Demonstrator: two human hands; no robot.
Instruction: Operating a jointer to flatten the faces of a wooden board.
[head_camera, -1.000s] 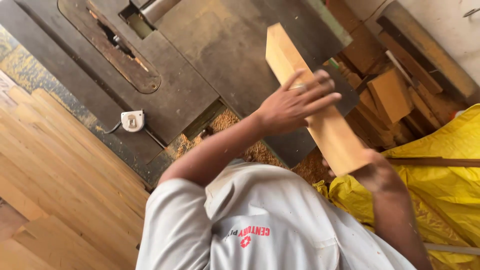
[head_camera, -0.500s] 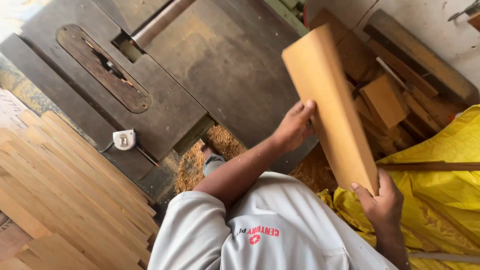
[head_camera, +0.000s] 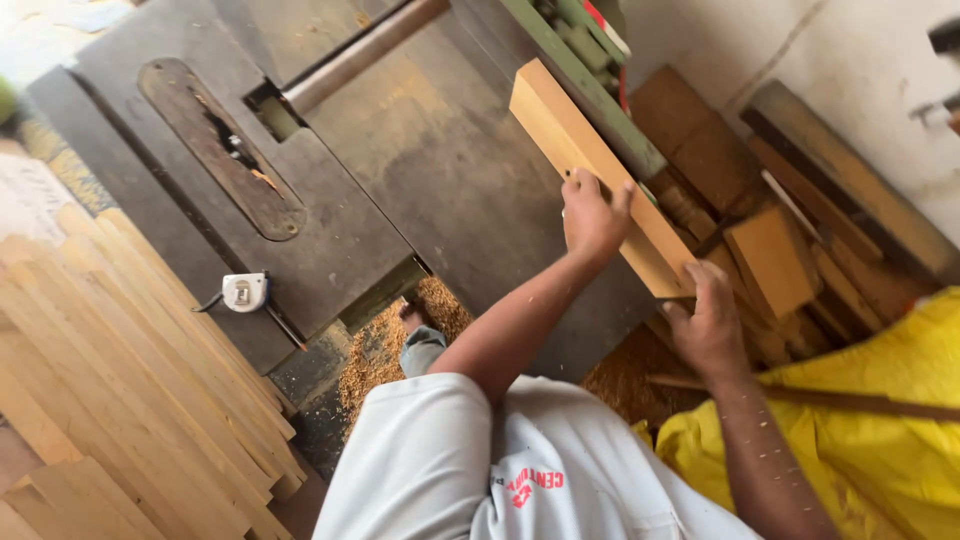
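Both hands are gripping a pale board (head_camera: 600, 175), holding it slanted in the air over the far edge of the saw desk (head_camera: 440, 170). The left hand (head_camera: 594, 215) is wrapping around the board's middle, fingers curled over its top face. The right hand (head_camera: 712, 325) is clamping the near end, thumb side up, fingers closed around the wood. The board's far end is pointing up toward a green rail (head_camera: 580, 75) at the back of the desk.

On the desk, a dark oval plate (head_camera: 220, 165) is sitting around the blade slot, and a round bar (head_camera: 365, 50) is lying across the top. A small tape measure (head_camera: 245, 292) is resting at the desk's near edge, well apart from the hands. Sawdust (head_camera: 385, 350) is piling on the floor below, around a foot.

A stack of pale planks (head_camera: 130, 380) is lying to the left. Darker offcuts (head_camera: 770, 250) are leaning against the wall just past the board. A yellow sheet (head_camera: 880, 400) is spreading out under the right arm.
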